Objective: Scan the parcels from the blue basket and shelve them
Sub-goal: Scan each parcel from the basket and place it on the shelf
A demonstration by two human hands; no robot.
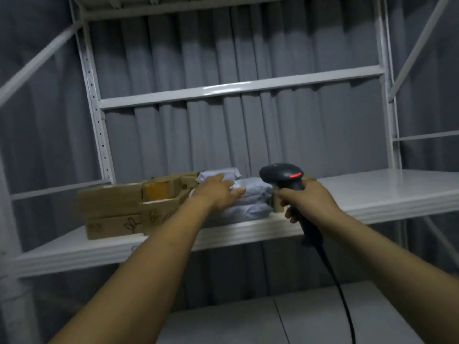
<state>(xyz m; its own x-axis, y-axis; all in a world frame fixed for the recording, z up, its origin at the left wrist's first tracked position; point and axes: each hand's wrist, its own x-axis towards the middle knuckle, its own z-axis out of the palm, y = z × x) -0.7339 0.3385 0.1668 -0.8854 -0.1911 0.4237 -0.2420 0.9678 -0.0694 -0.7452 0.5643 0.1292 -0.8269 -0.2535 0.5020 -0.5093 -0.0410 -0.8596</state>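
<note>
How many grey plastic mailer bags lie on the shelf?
2: the rear bag beside the cardboard boxes, and the front bag under the left hand, left of the scanner. More may lie hidden beneath.

The white metal shelf (372,192) carries brown cardboard boxes (111,209) at its left end, stacked and pressed side by side near the front edge. Just right of them, touching the boxes, pale plastic mailing bags (250,194) lie piled on one another. An upper shelf (236,91) runs above, a lower shelf (323,316) below.
</note>
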